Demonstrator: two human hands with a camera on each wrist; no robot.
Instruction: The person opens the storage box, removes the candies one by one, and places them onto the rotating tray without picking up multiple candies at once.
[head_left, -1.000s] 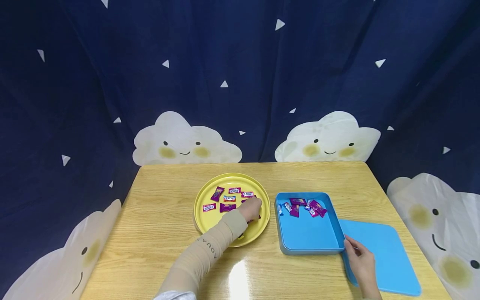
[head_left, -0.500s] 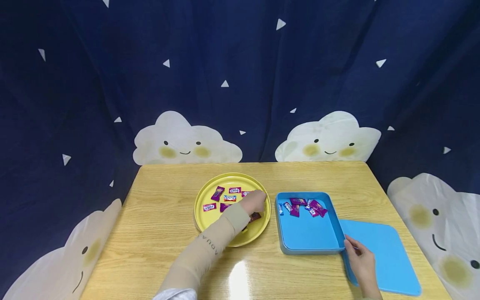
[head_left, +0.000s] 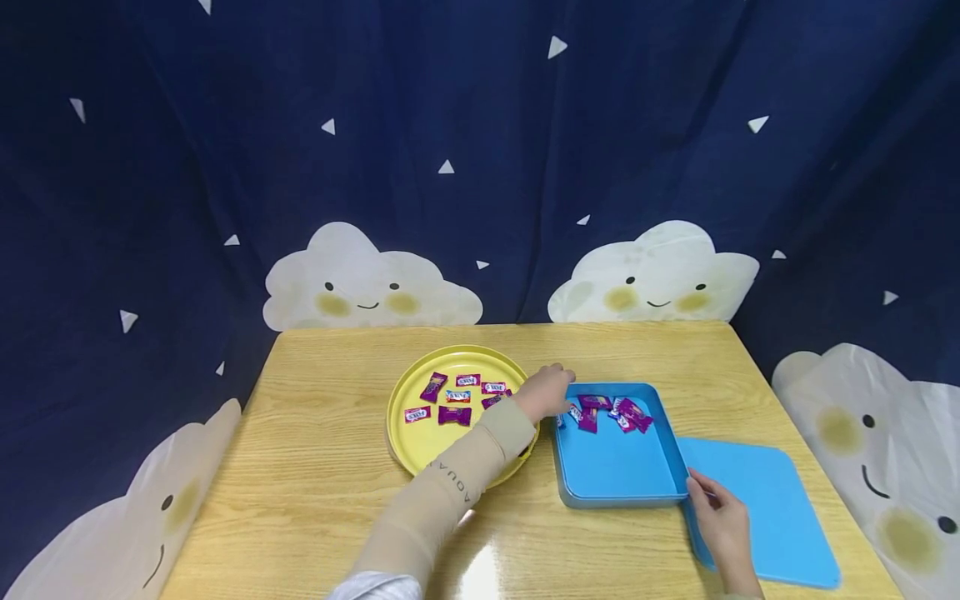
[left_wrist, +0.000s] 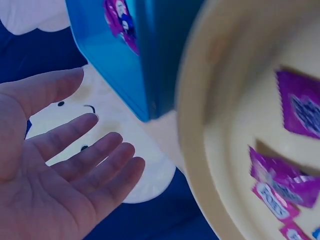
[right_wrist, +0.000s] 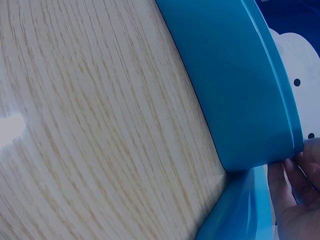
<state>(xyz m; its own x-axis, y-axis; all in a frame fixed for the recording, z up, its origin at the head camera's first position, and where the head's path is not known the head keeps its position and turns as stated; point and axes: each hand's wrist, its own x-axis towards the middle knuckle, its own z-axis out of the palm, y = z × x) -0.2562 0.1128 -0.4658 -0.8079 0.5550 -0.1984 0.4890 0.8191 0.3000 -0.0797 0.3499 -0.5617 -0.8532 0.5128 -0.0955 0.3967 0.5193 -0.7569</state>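
Note:
My left hand (head_left: 546, 392) is above the gap between a yellow round tray (head_left: 433, 446) and a blue box (head_left: 622, 475), by the box's far left corner. In the left wrist view its fingers are spread and loosely bent, and nothing shows in the palm. Several wrapped candies, such as a purple candy (head_left: 454, 415), lie on the tray; my left arm hides its lower right part. More wrapped candies (head_left: 588, 419) lie along the far side inside the box. My right hand (head_left: 722, 525) pinches the box's near right corner, thumb at the rim, as the right wrist view shows.
A flat blue lid (head_left: 780, 508) lies right of the box, partly under my right hand. All of this stands on a wooden table (head_left: 300, 450). Behind it hangs a dark blue curtain (head_left: 405, 125) with white clouds.
My left hand has moved right, from above the tray's right side to the box's far left corner. My right hand has stayed at the box's near right corner.

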